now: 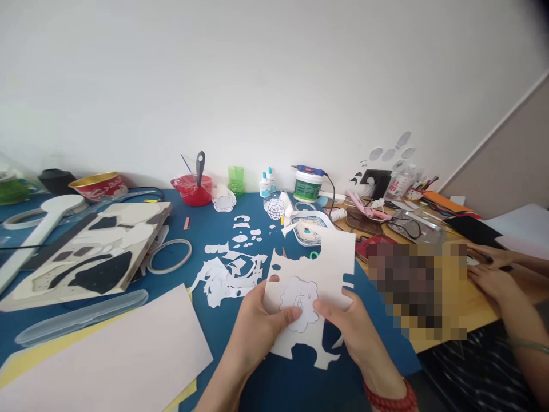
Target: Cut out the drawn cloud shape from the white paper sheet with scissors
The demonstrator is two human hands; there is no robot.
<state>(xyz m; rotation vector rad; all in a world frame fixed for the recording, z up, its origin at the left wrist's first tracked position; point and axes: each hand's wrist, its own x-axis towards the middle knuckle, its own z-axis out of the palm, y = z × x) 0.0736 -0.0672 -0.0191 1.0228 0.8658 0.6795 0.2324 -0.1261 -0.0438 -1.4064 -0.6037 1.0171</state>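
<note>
Both my hands hold up a white sheet of paper with pieces cut out of its edges. A scalloped paper cutout with pencil marks lies flat against the sheet. My left hand grips the left side, its thumb pressed on the cutout. My right hand grips the right side, its thumb at the cutout's right edge; the fingers of both hands are hidden behind the sheet. Just beyond the sheet show the green handle of scissors and, to the left, a heap of white paper scraps.
Left are stacked paper sheets, a clear plastic case, a board with cut shapes and a tape roll. Along the wall stand a red bowl, glue bottles and a white-green tub. Another person's hands are at right.
</note>
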